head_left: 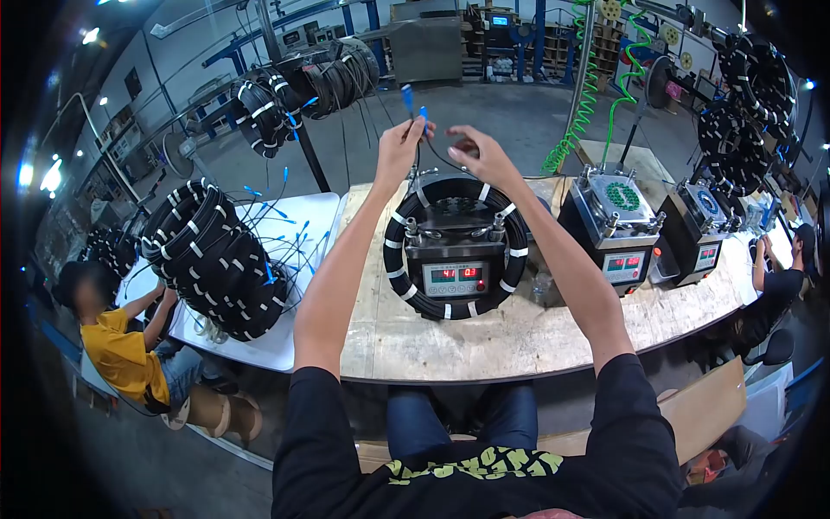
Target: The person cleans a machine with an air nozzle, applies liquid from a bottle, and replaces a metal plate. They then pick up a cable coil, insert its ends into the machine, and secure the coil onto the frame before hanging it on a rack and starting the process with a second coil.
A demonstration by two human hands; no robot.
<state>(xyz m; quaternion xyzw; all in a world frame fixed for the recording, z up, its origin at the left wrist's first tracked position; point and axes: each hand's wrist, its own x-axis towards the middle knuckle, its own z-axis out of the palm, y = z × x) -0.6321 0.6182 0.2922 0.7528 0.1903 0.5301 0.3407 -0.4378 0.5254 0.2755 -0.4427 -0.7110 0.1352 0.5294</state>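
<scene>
Above the coil [396,253]: left hand [399,149] pinching two blue plugs [408,95], right hand [486,157] pinched on their lead [434,158]; end-sorting judged in hand, steady grip needed next.

The left grip [399,149] pinches two blue plugs [413,108] raised above the wooden worktop [450,342]. The right grip [482,157], just beside it, pinches the thin black cable [437,160] that runs from them. Below, a black cable coil [396,253] with white bands rings a machine [456,270] showing red digits. More coils [216,259] are piled on a white table [303,216] to the left.
</scene>
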